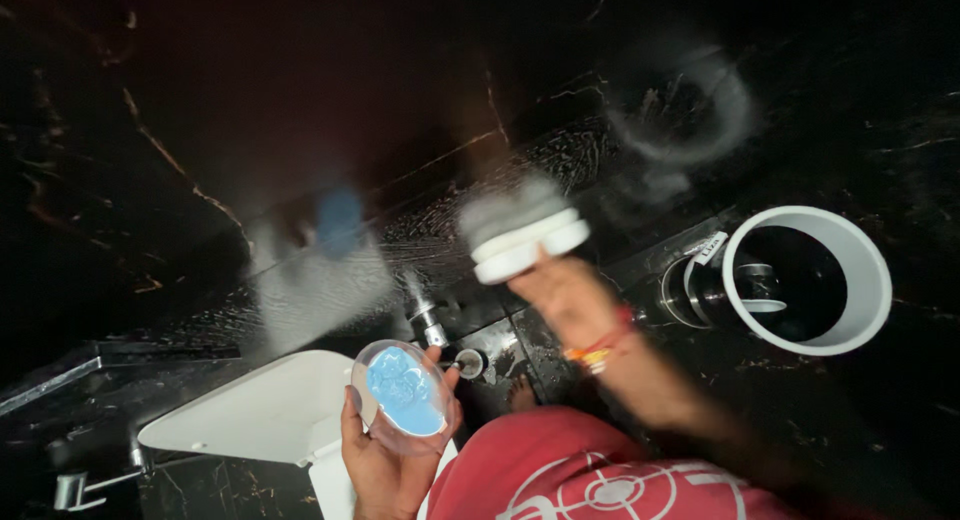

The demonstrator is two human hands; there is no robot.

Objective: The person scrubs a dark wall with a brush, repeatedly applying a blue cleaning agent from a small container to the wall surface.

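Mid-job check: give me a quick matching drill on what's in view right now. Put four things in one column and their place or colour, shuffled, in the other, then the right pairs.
Things:
1. clear round container
2. white scrub pad
3. white bucket
4. toilet lid

Place or colour:
A. stands on the dark floor at the right, open top
B. held in the left hand, blue cleaner inside
C. white, shut, at lower left
D. gripped by the right hand, pressed to the black marble wall

Pairs: 1-B, 2-D, 3-A, 4-C
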